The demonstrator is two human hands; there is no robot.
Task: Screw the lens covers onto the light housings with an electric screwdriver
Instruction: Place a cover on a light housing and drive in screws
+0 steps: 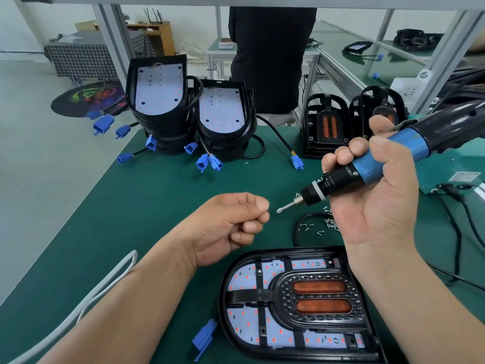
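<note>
The right hand [375, 185] is wrapped round the blue grip of the electric screwdriver [385, 161], fingers curled over the top and thumb along the near side. It holds the tool off the table [157, 195], slanting down to the left. The bit tip [279, 210] hangs in the air just beside the left hand [231, 227] without touching it.

The left hand is above the table, closed in a loose fist with the thumb pressed against the forefinger. Whether a screw is pinched there cannot be told.

The light housing [223, 298] lies flat on the table below both hands. The lens cover [320, 298], black with two orange strips, sits in it.

Loose screws [311, 227] lie scattered just behind the housing, partly hidden by the right hand. The right forearm covers the housing's right edge, and its near edge is cut off by the frame. The screwdriver's back end runs out of view on the right.

Stacked housings [157, 101] stand at the far left of the table.
</note>
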